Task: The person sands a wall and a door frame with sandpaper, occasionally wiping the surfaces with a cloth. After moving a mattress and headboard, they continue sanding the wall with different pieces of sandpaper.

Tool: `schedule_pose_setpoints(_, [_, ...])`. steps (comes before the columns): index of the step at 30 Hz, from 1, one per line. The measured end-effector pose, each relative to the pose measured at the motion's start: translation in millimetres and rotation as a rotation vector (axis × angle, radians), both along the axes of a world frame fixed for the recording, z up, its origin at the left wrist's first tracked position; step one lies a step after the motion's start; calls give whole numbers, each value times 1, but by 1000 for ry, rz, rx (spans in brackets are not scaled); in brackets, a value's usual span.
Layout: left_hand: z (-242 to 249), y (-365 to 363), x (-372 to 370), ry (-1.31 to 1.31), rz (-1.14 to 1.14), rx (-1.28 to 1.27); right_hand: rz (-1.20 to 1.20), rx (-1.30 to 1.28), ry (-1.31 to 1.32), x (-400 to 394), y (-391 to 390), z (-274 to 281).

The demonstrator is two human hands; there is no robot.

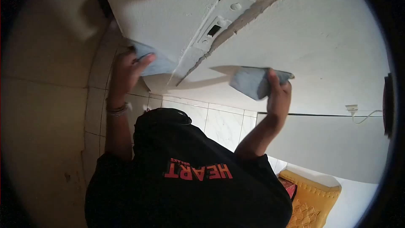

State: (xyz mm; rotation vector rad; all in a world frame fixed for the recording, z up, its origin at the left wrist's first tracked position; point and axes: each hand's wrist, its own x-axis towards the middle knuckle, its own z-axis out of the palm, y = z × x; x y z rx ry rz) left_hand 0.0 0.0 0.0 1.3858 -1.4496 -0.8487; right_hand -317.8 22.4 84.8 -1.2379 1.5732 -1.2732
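Observation:
My left hand (124, 69) is closed round a thin blue-grey cloth (162, 64), thumb on top. That cloth spreads over the white-painted door frame (168, 12). On the other side of the frame, my right hand (279, 95) grips a second blue-grey cloth (249, 82), its fingers partly hidden. This cloth is folded along its upper edge and overlaps the white wall (312, 46), casting a shadow to its left. Between the two hands, a painted strike plate (214, 30) is set in the frame. A jagged crack (202, 59) runs alongside it.
Pale floor tiles (223, 120) show below the wall. A grey panel (325, 139) stands at the right, near a white plug with a cord (351, 109). A tufted yellow chair (312, 202) is at the lower right. A tan surface (46, 101) fills the left side.

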Motion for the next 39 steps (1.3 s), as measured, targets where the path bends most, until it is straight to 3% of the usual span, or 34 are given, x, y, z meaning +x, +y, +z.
schedule_pose_setpoints(2, [-2, -5, -19, 20, -34, -2, -48, -17, 148, 24, -4, -7])
schedule_pose_setpoints(3, [-4, -12, -26, -124, -63, -40, 74, 42, 74, 25, -13, -35])
schedule_pose_setpoints(5, [-24, -11, -33, -241, -101, -43, 189, 50, 298, 26, -22, -89])
schedule_pose_setpoints(7, [-53, -12, -2, -181, 56, -118, 192, 54, 357, -7, -23, -122])
schedule_pose_setpoints(10, [-29, -4, 35, 0, 103, 108, -46, 48, 220, -29, -4, -52])
schedule_pose_setpoints(12, [12, -1, 16, 176, 144, -176, -100, -76, 117, -18, -2, -14])
schedule_pose_setpoints(13, [13, -1, 5, 169, 147, -165, -68, -186, -1, -9, -3, -7])
schedule_pose_setpoints(15, [7, -7, -14, 197, -101, -171, 29, -23, 118, 19, -7, -7])
schedule_pose_setpoints(16, [-3, -10, -15, 197, -101, -171, 90, 56, 210, 25, -12, -30])
schedule_pose_setpoints(17, [-17, -13, -16, -24, -128, -73, 168, -2, 296, 32, -17, -61])
schedule_pose_setpoints(18, [-29, -14, -15, -243, -157, 28, 195, -82, 210, 43, -18, -85])
schedule_pose_setpoints(19, [-40, -10, -6, -238, -159, 27, 161, 113, 403, 28, -17, -106])
schedule_pose_setpoints(21, [-58, 0, 15, -131, 57, 127, 100, 1, 363, -11, -8, -123])
schedule_pose_setpoints(23, [-41, 8, 23, 14, 103, 110, -15, 127, 161, -36, 1, -82])
schedule_pose_setpoints(25, [-14, 10, 21, 154, 141, 92, -132, -10, 133, -28, 6, -32])
schedule_pose_setpoints(27, [11, 5, -4, 224, 68, -97, -37, -52, 65, -15, 3, -23])
schedule_pose_setpoints(28, [4, 0, -8, 223, 63, -97, 62, -103, -1, -5, -2, -24])
schedule_pose_setpoints(29, [-11, -7, -14, 65, -32, -54, 86, 43, 96, 10, -4, -30])
schedule_pose_setpoints(30, [-21, -11, -18, -92, -123, -13, 130, 19, 259, 26, -7, -47])
schedule_pose_setpoints(32, [-28, -9, -6, -154, -91, 30, 208, 24, 237, 25, -15, -99])
schedule_pose_setpoints(34, [-34, -3, 16, -214, -44, 78, 177, 30, 237, -3, -10, -114])
schedule_pose_setpoints(36, [-34, 2, 37, 83, 102, 80, 102, 32, 248, -34, -4, -87])
schedule_pose_setpoints(39, [-8, -4, 24, 236, 131, -89, 5, -62, 189, -22, 0, -20])
